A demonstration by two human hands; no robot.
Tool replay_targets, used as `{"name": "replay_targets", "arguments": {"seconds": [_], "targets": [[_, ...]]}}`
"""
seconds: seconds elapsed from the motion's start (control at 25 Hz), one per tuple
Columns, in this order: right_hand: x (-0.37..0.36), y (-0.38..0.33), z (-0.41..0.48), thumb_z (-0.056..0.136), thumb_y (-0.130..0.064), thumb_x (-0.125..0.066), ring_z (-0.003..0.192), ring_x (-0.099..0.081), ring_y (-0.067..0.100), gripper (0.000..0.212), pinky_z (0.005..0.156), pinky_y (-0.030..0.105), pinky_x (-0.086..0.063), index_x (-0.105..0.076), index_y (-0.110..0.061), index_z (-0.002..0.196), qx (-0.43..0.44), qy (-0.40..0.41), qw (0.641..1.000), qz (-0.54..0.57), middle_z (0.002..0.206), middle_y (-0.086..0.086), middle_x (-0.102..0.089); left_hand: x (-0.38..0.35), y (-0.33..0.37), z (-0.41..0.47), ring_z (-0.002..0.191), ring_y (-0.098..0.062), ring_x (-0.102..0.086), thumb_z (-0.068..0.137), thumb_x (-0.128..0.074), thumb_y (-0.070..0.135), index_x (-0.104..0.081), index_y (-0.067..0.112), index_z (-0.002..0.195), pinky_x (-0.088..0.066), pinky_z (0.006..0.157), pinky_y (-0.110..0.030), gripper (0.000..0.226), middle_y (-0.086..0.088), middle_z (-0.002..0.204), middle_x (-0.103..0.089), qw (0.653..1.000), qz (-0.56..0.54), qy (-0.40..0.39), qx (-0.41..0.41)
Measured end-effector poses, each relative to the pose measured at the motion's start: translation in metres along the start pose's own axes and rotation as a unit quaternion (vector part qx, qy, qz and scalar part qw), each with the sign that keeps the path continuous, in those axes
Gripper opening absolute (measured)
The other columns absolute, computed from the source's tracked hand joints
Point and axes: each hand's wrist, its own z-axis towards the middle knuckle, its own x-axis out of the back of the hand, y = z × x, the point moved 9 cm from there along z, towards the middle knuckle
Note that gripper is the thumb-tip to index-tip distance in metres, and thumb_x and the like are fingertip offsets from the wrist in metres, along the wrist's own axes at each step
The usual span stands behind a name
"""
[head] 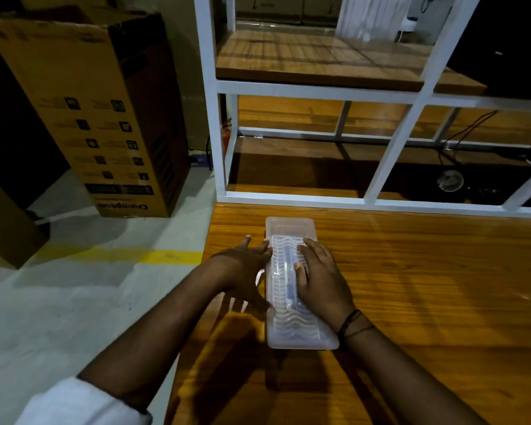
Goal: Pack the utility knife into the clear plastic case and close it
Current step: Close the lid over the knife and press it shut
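A long clear plastic case (292, 228) lies lengthwise on the wooden table (426, 286), its ribbed lid down on top. Through the lid a bluish utility knife (288, 271) shows faintly inside, partly blurred. My left hand (246, 271) rests against the case's left edge, fingers spread along the side and thumb near the lower left rim. My right hand (319, 277) lies flat on the lid's right half, palm down, fingers pointing away from me. A dark band circles the right wrist.
The table's left edge (196, 302) drops to a grey floor with a yellow line (120, 256). A white metal shelf frame (288, 197) stands right behind the case. Tall cardboard boxes (105, 118) stand on the floor at left.
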Motion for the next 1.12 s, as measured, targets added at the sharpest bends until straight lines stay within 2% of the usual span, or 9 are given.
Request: {"name": "replay_targets", "arguments": {"seconds": [0.12, 0.24, 0.44, 0.56, 0.68, 0.76, 0.84, 0.92, 1.12], "targets": [[0.005, -0.004, 0.008, 0.096, -0.018, -0.053, 0.139, -0.048, 0.035, 0.042, 0.116, 0.038, -0.034, -0.059, -0.002, 0.134, 0.016, 0.050, 0.998, -0.018, 0.144, 0.018, -0.058, 0.009, -0.002, 0.002, 0.156, -0.032, 0.025, 0.070, -0.085, 0.062, 0.014, 0.030, 0.162, -0.009, 0.127, -0.056, 0.139, 0.009, 0.171, 0.018, 0.999, 0.036, -0.017, 0.006], [0.010, -0.011, 0.011, 0.093, -0.017, -0.055, 0.130, -0.055, 0.035, 0.037, 0.109, 0.042, -0.045, -0.064, -0.002, 0.127, 0.025, 0.074, 0.997, -0.025, 0.136, 0.018, -0.062, 0.015, 0.001, 0.007, 0.156, -0.033, 0.024, 0.073, -0.086, 0.056, 0.015, 0.024, 0.163, -0.009, 0.127, -0.055, 0.139, 0.005, 0.172, 0.019, 0.998, 0.063, -0.017, 0.020], [0.030, -0.013, 0.002, 0.086, -0.015, -0.059, 0.088, -0.056, 0.024, 0.007, 0.073, 0.039, -0.053, -0.061, -0.013, 0.092, 0.030, 0.140, 0.989, -0.042, 0.093, 0.006, -0.060, 0.013, 0.011, 0.016, 0.158, -0.036, 0.017, 0.077, -0.089, 0.036, 0.006, 0.024, 0.164, -0.008, 0.128, -0.058, 0.130, -0.001, 0.174, 0.008, 0.996, 0.085, 0.000, 0.038], [0.022, -0.013, 0.000, 0.088, -0.022, -0.059, 0.090, -0.059, 0.025, 0.012, 0.074, 0.040, -0.054, -0.066, -0.014, 0.092, 0.040, 0.084, 0.993, -0.067, 0.093, 0.004, -0.064, 0.009, 0.014, 0.018, 0.159, -0.035, 0.011, 0.073, -0.089, 0.045, -0.001, 0.021, 0.165, -0.010, 0.128, -0.058, 0.130, -0.004, 0.174, 0.001, 0.993, 0.119, -0.003, 0.023], [0.026, -0.008, -0.008, 0.090, -0.041, -0.064, 0.121, -0.056, 0.024, 0.038, 0.096, 0.035, -0.050, -0.068, -0.019, 0.121, 0.049, -0.051, 0.996, -0.059, 0.128, 0.002, -0.062, 0.006, 0.013, 0.014, 0.159, -0.035, 0.013, 0.069, -0.089, 0.053, 0.003, 0.020, 0.165, -0.007, 0.129, -0.057, 0.138, -0.004, 0.174, 0.006, 0.991, 0.131, -0.008, 0.016], [0.026, -0.002, -0.020, 0.083, -0.056, -0.072, 0.146, -0.036, 0.019, 0.069, 0.113, 0.032, -0.037, -0.054, -0.027, 0.143, 0.039, -0.221, 0.972, -0.067, 0.160, -0.005, -0.038, 0.003, 0.013, 0.014, 0.159, -0.034, 0.014, 0.068, -0.090, 0.054, 0.005, 0.016, 0.165, -0.006, 0.129, -0.056, 0.141, -0.006, 0.174, 0.009, 0.991, 0.134, -0.007, 0.012], [0.028, -0.001, -0.032, 0.075, -0.059, -0.078, 0.155, -0.015, 0.014, 0.095, 0.121, 0.030, -0.024, -0.034, -0.032, 0.155, 0.037, -0.342, 0.936, -0.081, 0.170, -0.012, -0.010, 0.003, 0.014, 0.015, 0.159, -0.034, 0.014, 0.069, -0.090, 0.054, 0.006, 0.014, 0.165, -0.007, 0.129, -0.055, 0.141, -0.006, 0.173, 0.011, 0.989, 0.147, -0.007, 0.011], [0.031, -0.004, -0.034, 0.073, -0.053, -0.082, 0.157, -0.004, 0.013, 0.107, 0.123, 0.028, -0.017, -0.023, -0.032, 0.159, 0.049, -0.382, 0.919, -0.089, 0.171, -0.012, 0.002, 0.003, 0.014, 0.016, 0.159, -0.034, 0.014, 0.070, -0.089, 0.054, 0.008, 0.013, 0.164, -0.006, 0.129, -0.054, 0.141, -0.007, 0.173, 0.012, 0.988, 0.155, -0.010, 0.015], [0.025, -0.009, -0.031, 0.068, -0.040, -0.090, 0.157, -0.002, 0.016, 0.117, 0.124, 0.031, -0.018, -0.018, -0.031, 0.160, 0.060, -0.390, 0.910, -0.125, 0.172, -0.006, 0.003, -0.003, 0.012, 0.016, 0.158, -0.035, 0.017, 0.062, -0.088, 0.064, 0.012, 0.012, 0.163, -0.005, 0.129, -0.055, 0.152, -0.009, 0.172, 0.018, 0.989, 0.145, -0.016, 0.016]]}}
